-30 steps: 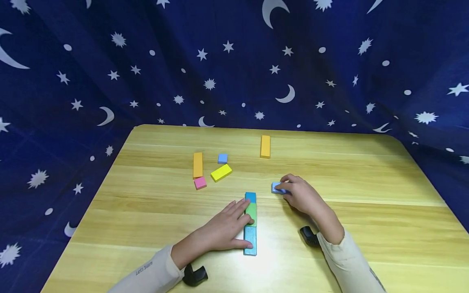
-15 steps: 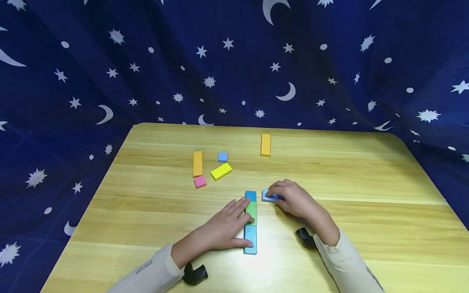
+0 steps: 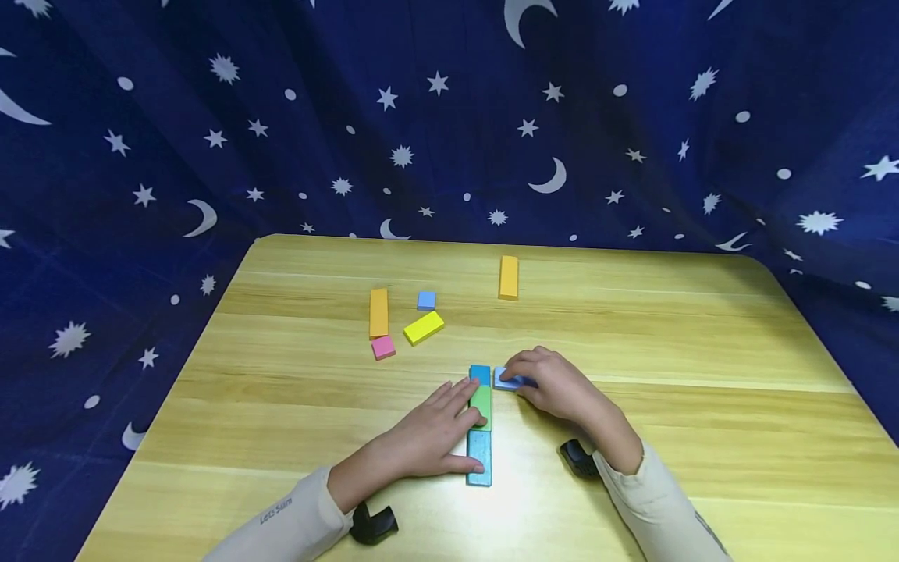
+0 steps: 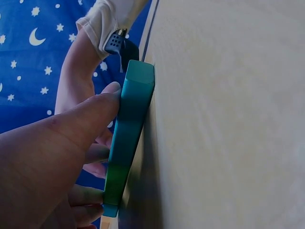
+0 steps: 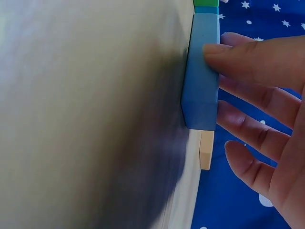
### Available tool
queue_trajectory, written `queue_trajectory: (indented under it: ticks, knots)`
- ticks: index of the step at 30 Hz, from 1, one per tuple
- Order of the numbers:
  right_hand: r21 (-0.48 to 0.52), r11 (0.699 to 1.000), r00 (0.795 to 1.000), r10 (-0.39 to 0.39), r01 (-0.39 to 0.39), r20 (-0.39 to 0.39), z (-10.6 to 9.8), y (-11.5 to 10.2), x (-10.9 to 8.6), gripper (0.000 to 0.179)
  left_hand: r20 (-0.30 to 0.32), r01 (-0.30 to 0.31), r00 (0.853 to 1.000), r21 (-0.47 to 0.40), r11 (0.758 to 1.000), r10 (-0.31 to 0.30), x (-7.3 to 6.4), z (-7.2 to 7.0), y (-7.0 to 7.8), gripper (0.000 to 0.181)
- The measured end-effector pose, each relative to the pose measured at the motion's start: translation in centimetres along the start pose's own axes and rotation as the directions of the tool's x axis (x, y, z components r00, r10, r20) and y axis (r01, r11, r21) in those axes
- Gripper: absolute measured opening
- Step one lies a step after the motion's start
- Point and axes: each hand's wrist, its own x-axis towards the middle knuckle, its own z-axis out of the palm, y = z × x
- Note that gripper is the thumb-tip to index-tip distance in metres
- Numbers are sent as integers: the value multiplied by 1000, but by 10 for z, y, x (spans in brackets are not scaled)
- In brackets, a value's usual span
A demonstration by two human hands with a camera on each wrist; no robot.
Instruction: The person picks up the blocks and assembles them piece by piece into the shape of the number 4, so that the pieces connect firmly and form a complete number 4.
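In the head view, three flat blocks lie end to end in a row: a small blue block [image 3: 481, 374] at the far end, a green block [image 3: 483, 400] in the middle and a teal block [image 3: 481, 460] nearest me. Across this row rests my left hand [image 3: 424, 445], fingers extended, its thumb on the teal block. My right hand [image 3: 562, 388] pinches a light blue block [image 5: 200, 90] between thumb and fingers. That block lies crosswise just right of the row's far end, a very narrow gap between them in the head view.
Farther back lie an orange block [image 3: 378, 312], a pink block [image 3: 383, 347] touching its near end, a yellow block [image 3: 424, 328] and a small blue square block [image 3: 426, 300]. Another orange block [image 3: 509, 278] is near the back edge of the wooden table [image 3: 667, 312]. A starry curtain [image 3: 449, 117] hangs behind.
My right hand has slid the light blue block left and toward me, up beside the row's far end. My left hand has stayed on the row.
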Motion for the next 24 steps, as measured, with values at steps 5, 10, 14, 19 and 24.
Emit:
queue_trajectory:
  ticks: [5, 10, 14, 19, 24]
  knots:
    - [-2, 1000, 1000, -9, 9, -7, 1, -1, 0, 18, -3, -2, 1000, -4, 1000, 2, 0, 0, 0, 58]
    - [-12, 999, 999, -35, 35, -26, 2, -1, 1, 19, -8, -2, 1000, -4, 1000, 2, 0, 1, 0, 58]
    - [-28, 997, 996, -70, 69, -53, 4, 0, 1, 20, -18, -6, 1000, 3, 1000, 6, 0, 2, -1, 58]
    - [-28, 997, 996, -76, 75, -44, 4, 0, 2, 20, -17, -5, 1000, 5, 1000, 5, 0, 3, -1, 58]
    - [-25, 997, 997, -70, 69, -36, 4, -1, 2, 20, -17, -6, 1000, 7, 1000, 6, 0, 3, 0, 58]
